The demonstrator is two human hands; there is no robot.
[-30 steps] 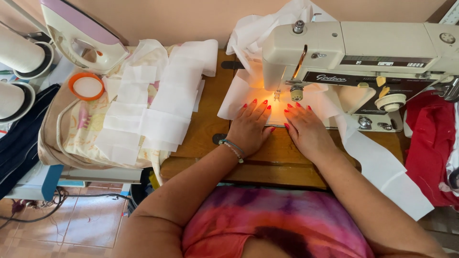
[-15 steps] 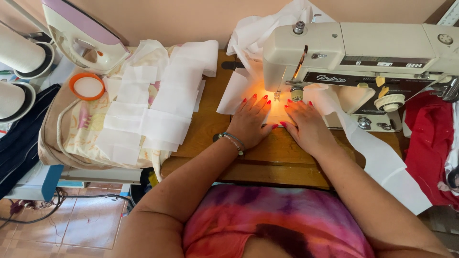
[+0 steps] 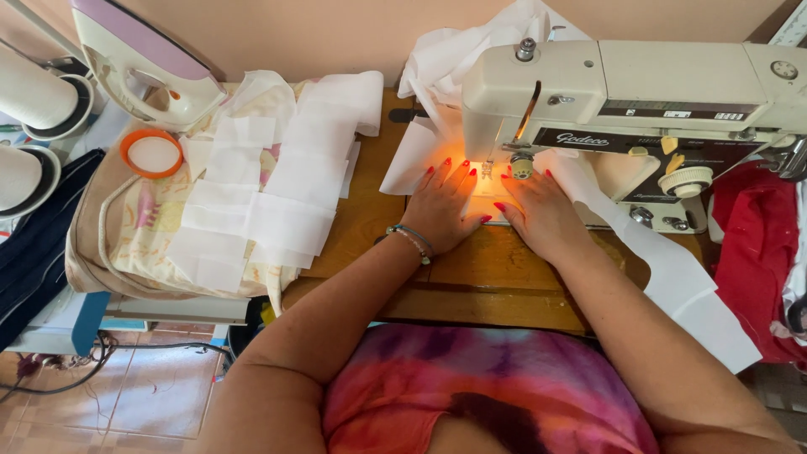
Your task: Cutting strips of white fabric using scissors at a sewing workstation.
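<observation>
Head view: left hand (image 3: pixel 443 210) and right hand (image 3: pixel 545 217) lie flat on white fabric (image 3: pixel 420 155).

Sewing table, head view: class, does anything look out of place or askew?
Nothing is spilled or damaged. Both hands, left and right, lie flat on white fabric under the cream sewing machine. A white strip trails off the table's edge.

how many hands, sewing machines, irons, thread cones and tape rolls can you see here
hands: 2, left hand and right hand, flat on the white fabric
sewing machine: 1
iron: 1
thread cones: 2
orange tape roll: 1
total: 7
</observation>
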